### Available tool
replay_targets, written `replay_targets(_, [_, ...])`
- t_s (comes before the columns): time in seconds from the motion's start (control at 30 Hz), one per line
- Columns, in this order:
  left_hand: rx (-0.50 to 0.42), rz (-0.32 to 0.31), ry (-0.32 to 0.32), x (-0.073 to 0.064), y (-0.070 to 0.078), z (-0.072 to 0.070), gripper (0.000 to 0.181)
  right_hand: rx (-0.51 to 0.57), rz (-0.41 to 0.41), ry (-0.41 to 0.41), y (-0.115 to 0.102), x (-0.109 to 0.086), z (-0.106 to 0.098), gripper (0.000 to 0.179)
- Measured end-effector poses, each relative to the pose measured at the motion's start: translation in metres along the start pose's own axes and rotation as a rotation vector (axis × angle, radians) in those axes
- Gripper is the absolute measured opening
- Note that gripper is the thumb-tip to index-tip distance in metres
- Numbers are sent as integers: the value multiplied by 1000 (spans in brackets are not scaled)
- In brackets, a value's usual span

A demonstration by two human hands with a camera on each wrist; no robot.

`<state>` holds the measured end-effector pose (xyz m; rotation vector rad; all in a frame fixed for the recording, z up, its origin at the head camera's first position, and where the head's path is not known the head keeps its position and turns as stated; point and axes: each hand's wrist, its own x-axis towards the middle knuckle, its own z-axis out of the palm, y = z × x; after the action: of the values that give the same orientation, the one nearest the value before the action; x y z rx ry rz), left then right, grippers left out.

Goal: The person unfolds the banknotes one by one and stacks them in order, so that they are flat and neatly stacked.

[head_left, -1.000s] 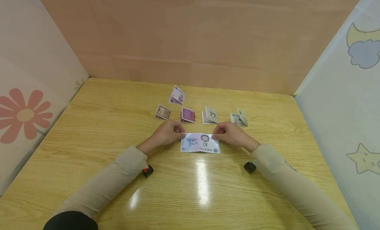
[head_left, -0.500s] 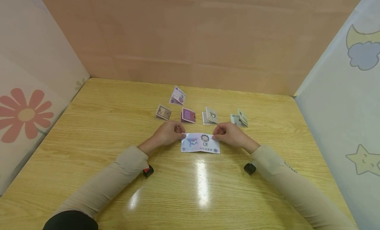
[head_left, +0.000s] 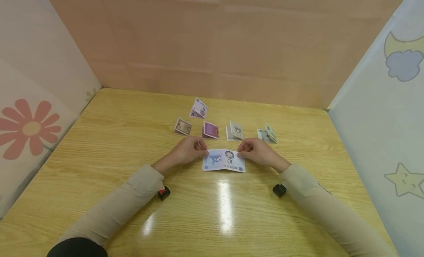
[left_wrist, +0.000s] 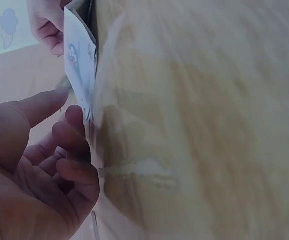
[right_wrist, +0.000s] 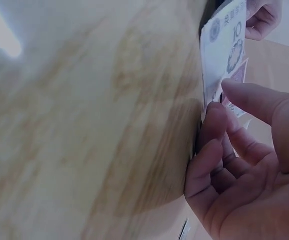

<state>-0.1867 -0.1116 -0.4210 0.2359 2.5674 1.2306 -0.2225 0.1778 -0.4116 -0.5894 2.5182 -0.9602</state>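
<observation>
A pale blue-violet paper banknote (head_left: 218, 163) marked 10 lies on the table before me, upside down to my view, with a raised crease across its middle. My left hand (head_left: 188, 149) holds its upper left corner, thumb over the note and fingers curled below. At the opposite corner my right hand (head_left: 260, 151) holds it likewise; in the right wrist view its thumb (right_wrist: 249, 100) meets the printed face. A small gap shows between thumb and forefinger in the left wrist view, beside the note's edge (left_wrist: 82, 65).
Behind the hands stand several half-folded notes: a brown one (head_left: 183, 126), a magenta one (head_left: 210, 130), a grey one (head_left: 236, 130) and a green one (head_left: 267, 133). Farther back is a violet 5 note (head_left: 199, 108). Covered walls surround the wooden table (head_left: 132, 113) on three sides.
The crease in the 10 note stands up a little more, so its two halves slope. Both hands stay at its corners; the whole scene sits slightly lower as the head view shifts.
</observation>
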Motion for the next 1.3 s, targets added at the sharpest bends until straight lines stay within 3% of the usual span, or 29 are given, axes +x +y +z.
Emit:
replay_targets(0.3, [-145,32,-48,-1,8,-8,15,57,-19,12,-3,-5,-11,17])
replay_targets(0.6, [-235,65,-85,6,22,-28,17,218,0,8,-18,-4,-30,31])
replay_targets(0.83, [-343,61,-25,22,33,-44,31,335,-27,34,-34,10,-41,37])
replay_targets(1.0, [-421,39,15,38,38,-50,31,368,-26,47,-45,22,-47,40])
replay_targets(1.3, [-453,-13,60,65,43,-51,36,444,20,94,-49,46,-56,39])
